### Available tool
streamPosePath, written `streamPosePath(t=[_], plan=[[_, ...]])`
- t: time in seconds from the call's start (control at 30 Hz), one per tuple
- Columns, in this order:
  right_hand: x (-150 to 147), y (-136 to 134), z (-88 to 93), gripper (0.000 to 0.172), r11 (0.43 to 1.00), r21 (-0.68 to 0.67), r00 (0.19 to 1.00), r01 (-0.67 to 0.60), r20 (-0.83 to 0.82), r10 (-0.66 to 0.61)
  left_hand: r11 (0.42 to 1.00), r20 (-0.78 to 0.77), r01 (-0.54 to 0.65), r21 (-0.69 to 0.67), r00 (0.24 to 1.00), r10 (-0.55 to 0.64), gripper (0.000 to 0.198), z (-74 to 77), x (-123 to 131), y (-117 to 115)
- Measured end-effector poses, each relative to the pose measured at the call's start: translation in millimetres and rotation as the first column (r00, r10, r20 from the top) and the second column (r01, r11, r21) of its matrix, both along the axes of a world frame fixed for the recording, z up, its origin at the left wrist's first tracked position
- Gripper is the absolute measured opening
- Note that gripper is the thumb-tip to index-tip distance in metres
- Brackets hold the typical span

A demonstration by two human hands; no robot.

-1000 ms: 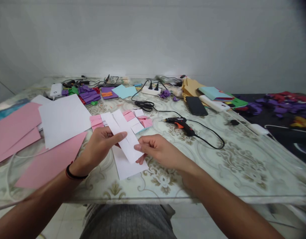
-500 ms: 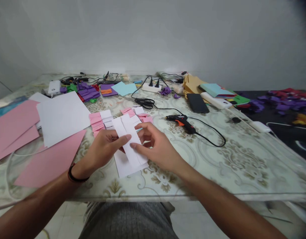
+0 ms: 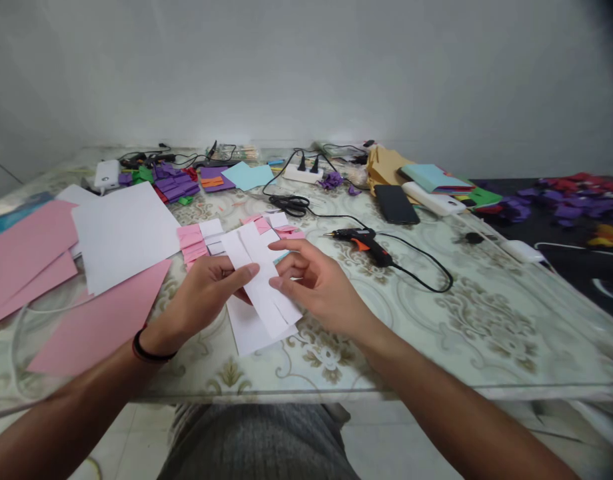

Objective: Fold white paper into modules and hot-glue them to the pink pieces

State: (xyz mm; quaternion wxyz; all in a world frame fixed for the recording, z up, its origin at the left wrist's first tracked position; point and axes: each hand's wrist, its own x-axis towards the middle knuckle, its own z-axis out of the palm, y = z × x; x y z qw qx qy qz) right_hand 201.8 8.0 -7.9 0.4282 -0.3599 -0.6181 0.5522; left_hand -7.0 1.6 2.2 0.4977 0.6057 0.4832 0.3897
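"Behind everything, what do you see?"

"Grey wall (image 3: 306, 73) at twelve o'clock, and below it a table (image 3: 426, 353) covered in a floral cloth."

"Beyond the table's edge?"

"At three o'clock, a dark surface (image 3: 566, 273) bearing purple and red scraps (image 3: 566, 210)."

"Now the big papers."

"Large white sheet (image 3: 126, 240) at nine, partly over a pink sheet (image 3: 104, 327) at eight."

"And the hands?"

"Left hand (image 3: 209, 293) at eight, pinching a folded white paper (image 3: 264, 287), thumb on top and fingers underneath. Right hand (image 3: 314, 283) at six, its thumb at the paper's right edge, fingers bent; whether it grips, I cannot tell."

"Where exactly is that paper?"

"Between seven and eight, tilted, over a smaller white sheet (image 3: 251, 339) on the cloth. Whether those two touch is unclear."

"Any smaller things?"

"Black glue gun (image 3: 364, 245) with an orange trigger, near the middle toward three; a dark phone (image 3: 397, 204) at two; a white power strip (image 3: 304, 175) at twelve; pleated pink pieces (image 3: 191, 243) at nine."
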Motion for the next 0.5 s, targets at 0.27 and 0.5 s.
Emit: streamPosePath(t=[0.27, 0.5], plan=[[1.5, -0.7, 0.5, 0.026, 1.0, 0.004, 0.996, -0.01, 0.093, 0.01, 0.999, -0.104, -0.004, 0.047, 0.995, 0.009, 0.03, 2.5, 0.2, -3.4], [-0.1, -2.3, 2.4, 0.028, 1.0, 0.016, 0.993, -0.019, 0.116, 0.017, 0.999, 0.014, 0.024, 0.039, 1.0, -0.025, 0.024, -0.9, 0.0, -2.7]])
